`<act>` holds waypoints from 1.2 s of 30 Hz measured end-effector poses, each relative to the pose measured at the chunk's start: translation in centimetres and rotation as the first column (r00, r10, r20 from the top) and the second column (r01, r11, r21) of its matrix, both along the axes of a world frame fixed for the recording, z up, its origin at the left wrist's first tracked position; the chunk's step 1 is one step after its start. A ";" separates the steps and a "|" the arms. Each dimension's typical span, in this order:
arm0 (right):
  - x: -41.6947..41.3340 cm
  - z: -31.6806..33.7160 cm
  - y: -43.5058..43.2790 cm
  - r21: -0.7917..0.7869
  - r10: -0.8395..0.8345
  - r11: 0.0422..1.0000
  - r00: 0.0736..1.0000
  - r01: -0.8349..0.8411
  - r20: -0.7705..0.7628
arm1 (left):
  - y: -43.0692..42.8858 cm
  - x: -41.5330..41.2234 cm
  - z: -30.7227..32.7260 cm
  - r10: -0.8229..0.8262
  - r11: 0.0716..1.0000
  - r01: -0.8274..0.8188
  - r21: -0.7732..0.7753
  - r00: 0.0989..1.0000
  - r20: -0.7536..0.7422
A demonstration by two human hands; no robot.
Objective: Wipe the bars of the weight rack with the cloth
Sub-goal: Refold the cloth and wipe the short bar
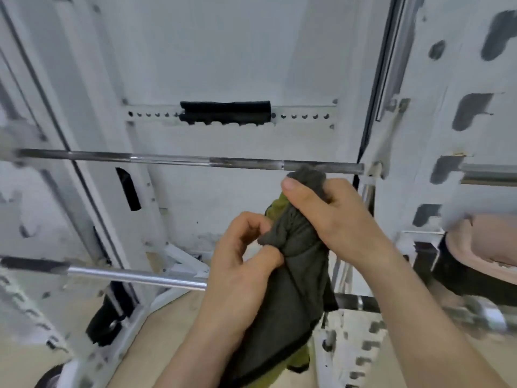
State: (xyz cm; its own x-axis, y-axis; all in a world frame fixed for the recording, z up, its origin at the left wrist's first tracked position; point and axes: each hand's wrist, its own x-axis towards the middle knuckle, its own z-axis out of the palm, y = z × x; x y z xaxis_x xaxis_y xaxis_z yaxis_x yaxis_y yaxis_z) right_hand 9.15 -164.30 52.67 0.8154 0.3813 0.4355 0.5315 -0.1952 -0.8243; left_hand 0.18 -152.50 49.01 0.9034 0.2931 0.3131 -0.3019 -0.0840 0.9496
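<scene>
A dark grey cloth (pixel 296 278) with a green underside hangs between both hands at centre. My right hand (pixel 330 211) grips its bunched top end, which sits just below and against the upper steel bar (pixel 167 159) near that bar's right end. My left hand (pixel 240 264) pinches a fold of the cloth lower down, between thumb and fingers. A second, shinier bar (pixel 134 275) runs across lower left and disappears behind my left hand. Both bars rest on the white weight rack (pixel 436 113).
White rack uprights with slotted holes stand at left (pixel 25 309) and right (pixel 361 357). A black pad (pixel 225 113) is fixed on the white back panel. A black and pinkish weight plate (pixel 481 256) sits at right. The floor (pixel 156 340) below is tan.
</scene>
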 end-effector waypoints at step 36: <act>15.3 -1.5 58.8 -0.433 0.697 0.657 0.716 -0.617 0.038 | 57.2 3.3 0.2 0.318 0.896 -0.365 -0.253 0.925 -0.206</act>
State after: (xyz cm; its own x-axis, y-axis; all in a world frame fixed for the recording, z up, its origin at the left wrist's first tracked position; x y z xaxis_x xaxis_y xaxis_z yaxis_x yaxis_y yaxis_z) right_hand 24.48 -105.53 51.16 0.2062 0.9439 0.2581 0.7705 0.0059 -0.6374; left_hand 3.45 -95.35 49.21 0.7616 0.6470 0.0363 -0.1502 0.1217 0.9811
